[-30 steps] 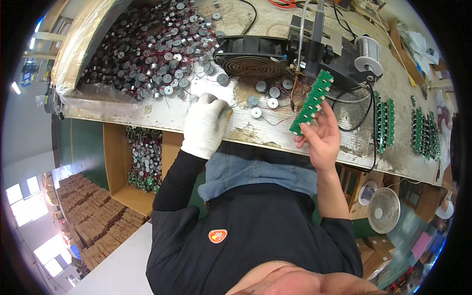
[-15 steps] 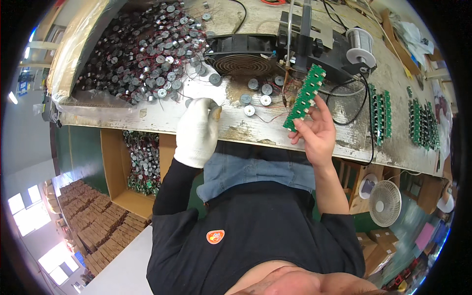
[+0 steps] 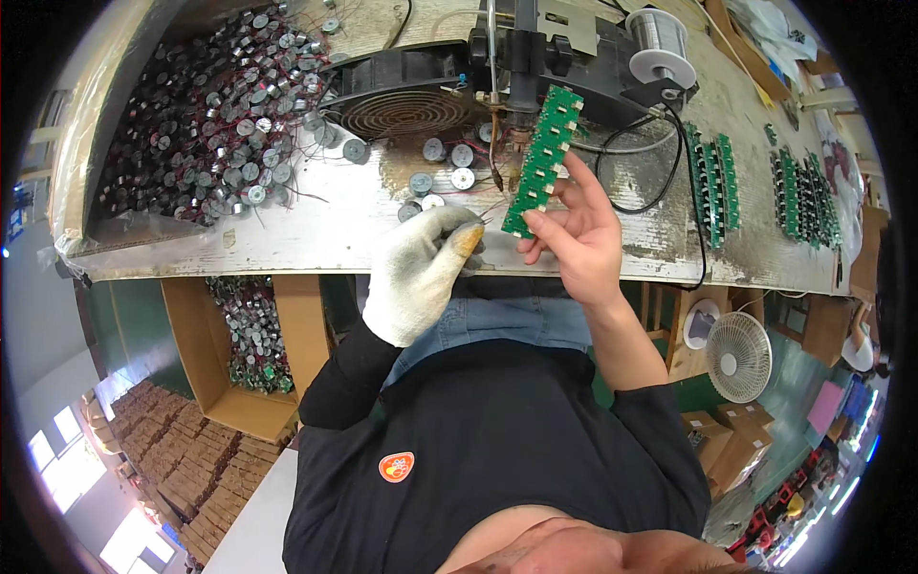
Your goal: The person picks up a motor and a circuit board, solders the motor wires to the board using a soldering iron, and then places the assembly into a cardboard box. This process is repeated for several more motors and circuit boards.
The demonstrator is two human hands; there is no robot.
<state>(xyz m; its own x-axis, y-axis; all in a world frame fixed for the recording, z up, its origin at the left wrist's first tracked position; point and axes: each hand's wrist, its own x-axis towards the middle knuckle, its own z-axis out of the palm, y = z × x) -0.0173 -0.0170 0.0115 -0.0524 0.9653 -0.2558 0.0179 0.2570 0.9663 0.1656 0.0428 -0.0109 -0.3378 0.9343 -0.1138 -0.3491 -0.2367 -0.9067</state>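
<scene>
green circuit board [image 3: 543,158] is held aslant above the bench [image 3: 316,237], to the near right of the black fan [image 3: 406,112]. the bare right hand [image 3: 579,245] grips its lower end between thumb and fingers. the gloved left hand [image 3: 421,268], on the near side of the fan, pinches thin wires [image 3: 491,214] that poke toward the board; whether they touch it, or what else that grasp hides, i cannot tell. small round motors [image 3: 463,180] lie loose between this glove and the fan, and a heap [image 3: 229,143] of them spreads left of the fan. the step in hand seems to be bringing wire ends to the board; that calls for a steady board and a fine pinch.
</scene>
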